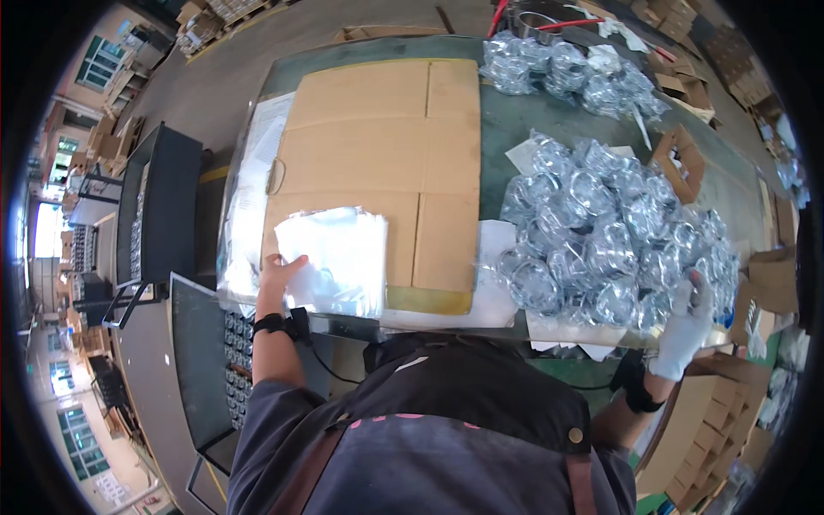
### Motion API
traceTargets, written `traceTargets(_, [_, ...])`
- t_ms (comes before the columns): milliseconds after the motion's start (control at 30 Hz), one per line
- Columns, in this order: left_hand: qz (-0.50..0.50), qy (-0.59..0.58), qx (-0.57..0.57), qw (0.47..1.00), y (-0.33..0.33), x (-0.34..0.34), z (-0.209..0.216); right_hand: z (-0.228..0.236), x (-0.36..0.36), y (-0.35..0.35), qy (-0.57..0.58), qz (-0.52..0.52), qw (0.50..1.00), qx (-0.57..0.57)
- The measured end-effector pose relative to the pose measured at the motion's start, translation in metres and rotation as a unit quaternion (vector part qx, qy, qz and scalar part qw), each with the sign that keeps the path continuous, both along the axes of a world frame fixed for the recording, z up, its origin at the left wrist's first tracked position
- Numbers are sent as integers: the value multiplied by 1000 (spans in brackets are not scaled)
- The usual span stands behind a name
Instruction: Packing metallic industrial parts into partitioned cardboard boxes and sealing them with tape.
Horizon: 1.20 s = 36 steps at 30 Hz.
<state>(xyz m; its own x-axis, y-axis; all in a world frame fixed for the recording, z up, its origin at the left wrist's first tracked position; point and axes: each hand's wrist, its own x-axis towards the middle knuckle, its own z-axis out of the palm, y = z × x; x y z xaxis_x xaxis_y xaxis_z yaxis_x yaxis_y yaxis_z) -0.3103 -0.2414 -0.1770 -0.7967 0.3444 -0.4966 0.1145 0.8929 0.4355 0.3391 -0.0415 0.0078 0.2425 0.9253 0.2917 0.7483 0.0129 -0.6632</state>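
Note:
My left hand (281,273), bare, rests at the left edge of a stack of clear plastic bags (339,257); its thumb and fingers are apart. The bags lie on the near left of a flat cardboard sheet (369,154). At the right end of the table, my right hand (684,330) wears a white glove. Its fingers stretch out against a pile of clear-bagged round parts (601,232), with no part visibly gripped. What the parts are inside the plastic is hard to make out.
A second group of bagged parts (566,69) lies at the table's far edge, near a small open cardboard box (680,163). Divided cartons (704,429) stand at the lower right. On the left are a dark cart (159,206) and a rack of small parts (239,360).

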Motion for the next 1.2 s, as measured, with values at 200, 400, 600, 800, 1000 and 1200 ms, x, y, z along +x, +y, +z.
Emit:
traceTargets(200, [-110, 90, 46, 989, 7, 41, -30, 6, -34, -50, 243, 13, 970, -15])
traceTargets(400, [-204, 119, 72, 969, 14, 40, -40, -26, -56, -36, -149, 43, 982, 104])
traceTargets(600, [-184, 103, 149, 966, 37, 104, -29, -19, -63, -16, -337, 136, 925, 111])
traceTargets(800, [-186, 29, 264, 946, 71, 164, -49, -27, -101, 21, -364, 36, 922, -130])
traceTargets(1000, [-204, 32, 167, 964, 75, 199, -1, 0, -114, 13, -210, 102, 972, -40])
traceTargets(1200, [-212, 82, 112, 967, 64, 205, 2, -36, -233, -50, -90, 433, 886, 140])
